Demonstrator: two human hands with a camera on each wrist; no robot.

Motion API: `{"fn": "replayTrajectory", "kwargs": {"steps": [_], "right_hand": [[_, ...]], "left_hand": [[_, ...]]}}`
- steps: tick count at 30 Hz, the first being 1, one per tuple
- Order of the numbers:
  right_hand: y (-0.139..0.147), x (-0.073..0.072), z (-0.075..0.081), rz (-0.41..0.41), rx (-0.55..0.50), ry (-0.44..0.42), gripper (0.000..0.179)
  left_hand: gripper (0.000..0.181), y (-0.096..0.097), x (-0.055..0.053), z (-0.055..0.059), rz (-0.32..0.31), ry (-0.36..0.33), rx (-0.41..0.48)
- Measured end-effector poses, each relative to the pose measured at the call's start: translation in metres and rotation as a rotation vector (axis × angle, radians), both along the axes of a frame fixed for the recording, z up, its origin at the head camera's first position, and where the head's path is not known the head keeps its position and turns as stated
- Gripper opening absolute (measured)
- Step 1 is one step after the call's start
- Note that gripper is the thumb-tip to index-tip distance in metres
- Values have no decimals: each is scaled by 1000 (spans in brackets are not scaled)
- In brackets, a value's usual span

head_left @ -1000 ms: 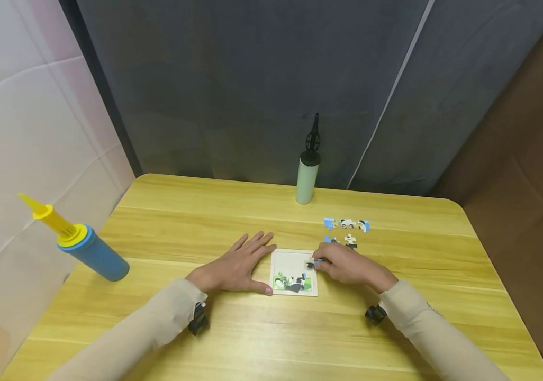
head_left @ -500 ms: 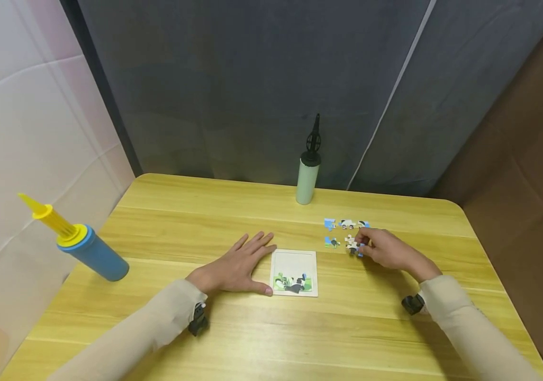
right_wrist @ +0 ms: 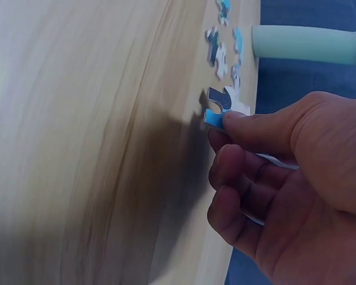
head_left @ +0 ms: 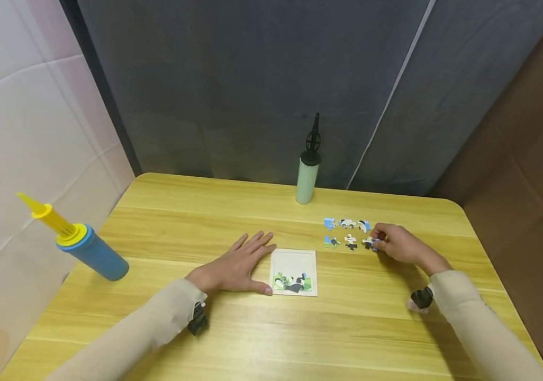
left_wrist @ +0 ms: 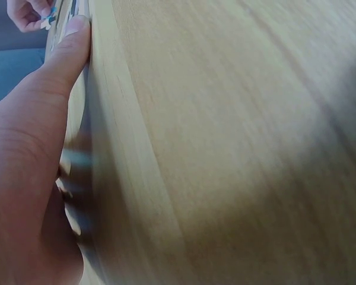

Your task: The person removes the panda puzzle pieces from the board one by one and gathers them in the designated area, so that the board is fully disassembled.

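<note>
My left hand [head_left: 238,267] lies flat with fingers spread, thumb and index fingertip at the left edge of a square white puzzle tray [head_left: 294,260]. Along the tray's near side sit joined green, black and white puzzle pieces [head_left: 292,284]. My right hand [head_left: 402,246] pinches a blue, black and white puzzle piece [right_wrist: 213,118] between thumb and index finger, low over the table at the right end of the lower row. Two other pieces lie left of it: a green and blue one [head_left: 331,242] and a white and black one [head_left: 350,242]. Behind them is a row of three panda-patterned pieces [head_left: 347,224].
A pale green hand pump [head_left: 306,182] with a black nozzle stands at the table's back edge. On the left, a blue and yellow hand pump [head_left: 95,254] stands on the wooden table [head_left: 271,338]. A dark curtain [head_left: 233,95] hangs behind the table.
My right hand has carried a puzzle piece from over the tray to the right, past the loose pieces, to the end of the lower row. The left hand has stayed still.
</note>
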State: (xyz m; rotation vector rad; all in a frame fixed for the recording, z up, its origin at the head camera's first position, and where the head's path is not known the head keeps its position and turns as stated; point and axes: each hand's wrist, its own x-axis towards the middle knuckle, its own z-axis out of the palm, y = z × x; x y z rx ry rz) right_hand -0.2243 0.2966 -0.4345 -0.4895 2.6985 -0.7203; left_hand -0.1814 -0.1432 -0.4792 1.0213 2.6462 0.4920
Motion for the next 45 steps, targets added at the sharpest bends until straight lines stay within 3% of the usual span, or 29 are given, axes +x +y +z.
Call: {"fn": "replayTrajectory", "kwargs": {"steps": [17,28,38,42,45], "right_hand": [[3,-13,-9,1,67,94,7],[0,-12,-7,-23,63,130,11],[-46,13,22,7,-37,126,14],[-73,27,29,63,-98,101,12],[-93,37,29,121,-110,132,10]], "left_hand": [[110,-1,-1,-1,-5,4,-5],[110,0,0,1,-8,-2,-4],[111,-1,1,1,1,-9,-12],[110,-1,1,1,-2,-6,-14],[110,0,0,2,-3,-3,-17]]}}
